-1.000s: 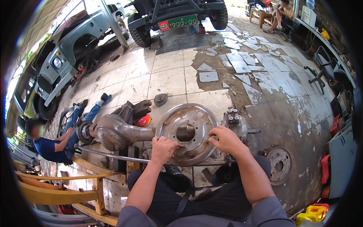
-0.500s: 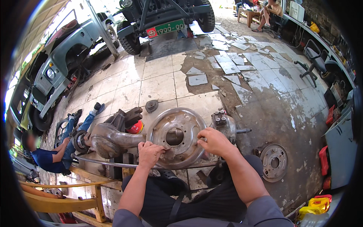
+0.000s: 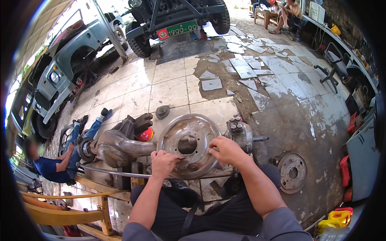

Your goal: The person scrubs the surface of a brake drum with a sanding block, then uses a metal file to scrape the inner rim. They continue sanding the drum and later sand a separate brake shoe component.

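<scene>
A round grey metal backing plate (image 3: 181, 132) with a centre hole sits at the end of an axle housing (image 3: 116, 146) lying on the tiled floor in front of me. My left hand (image 3: 163, 162) rests its fingers on the plate's lower left face. My right hand (image 3: 225, 149) grips the plate's right rim. Just right of it stands a grey metal component (image 3: 240, 132) with a short shaft. A thin bent metal pipe (image 3: 120, 173) runs under the plate across my knees.
A person in blue (image 3: 60, 160) sits on the floor at the left by the axle's other end. A loose round hub plate (image 3: 292, 172) lies to the right. Two vehicles (image 3: 64, 72) stand behind, a wooden frame (image 3: 64, 209) at lower left, yellow cans (image 3: 335, 221) at lower right.
My view has shifted a little; both hands stay on the backing plate, with the left hand sliding slightly toward its centre and the right staying on the rim.
</scene>
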Available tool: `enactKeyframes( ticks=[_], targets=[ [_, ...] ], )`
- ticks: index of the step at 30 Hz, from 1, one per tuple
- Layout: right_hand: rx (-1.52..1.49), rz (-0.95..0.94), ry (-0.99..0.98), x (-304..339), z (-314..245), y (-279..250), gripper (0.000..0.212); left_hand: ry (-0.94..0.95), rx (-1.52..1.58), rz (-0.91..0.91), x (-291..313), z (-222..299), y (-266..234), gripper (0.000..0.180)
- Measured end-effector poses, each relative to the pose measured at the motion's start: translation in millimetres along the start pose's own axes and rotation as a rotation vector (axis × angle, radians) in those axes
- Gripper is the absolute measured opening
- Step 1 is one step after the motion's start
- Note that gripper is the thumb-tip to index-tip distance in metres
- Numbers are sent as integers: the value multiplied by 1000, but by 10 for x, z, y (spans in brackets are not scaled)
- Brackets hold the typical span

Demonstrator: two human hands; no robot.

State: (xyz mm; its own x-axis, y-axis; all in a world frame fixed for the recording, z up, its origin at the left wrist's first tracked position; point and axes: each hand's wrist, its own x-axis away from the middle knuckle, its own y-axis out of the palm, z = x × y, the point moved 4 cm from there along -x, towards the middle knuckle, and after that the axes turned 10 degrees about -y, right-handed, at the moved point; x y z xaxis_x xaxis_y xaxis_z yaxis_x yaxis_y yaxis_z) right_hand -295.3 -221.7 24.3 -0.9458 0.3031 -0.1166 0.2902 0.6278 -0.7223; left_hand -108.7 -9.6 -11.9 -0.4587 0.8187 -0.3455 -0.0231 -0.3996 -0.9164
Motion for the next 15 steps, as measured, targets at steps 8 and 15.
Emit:
enactKeyframes(
  ticks=[8,15],
  targets=[
    [9,-1,3,-1,-19,-11,23,17,21,-29,0,36,15,11],
    [3,4,0,28,-27,4,24,-24,-4,-42,60,-118,-2,8]
  ],
)
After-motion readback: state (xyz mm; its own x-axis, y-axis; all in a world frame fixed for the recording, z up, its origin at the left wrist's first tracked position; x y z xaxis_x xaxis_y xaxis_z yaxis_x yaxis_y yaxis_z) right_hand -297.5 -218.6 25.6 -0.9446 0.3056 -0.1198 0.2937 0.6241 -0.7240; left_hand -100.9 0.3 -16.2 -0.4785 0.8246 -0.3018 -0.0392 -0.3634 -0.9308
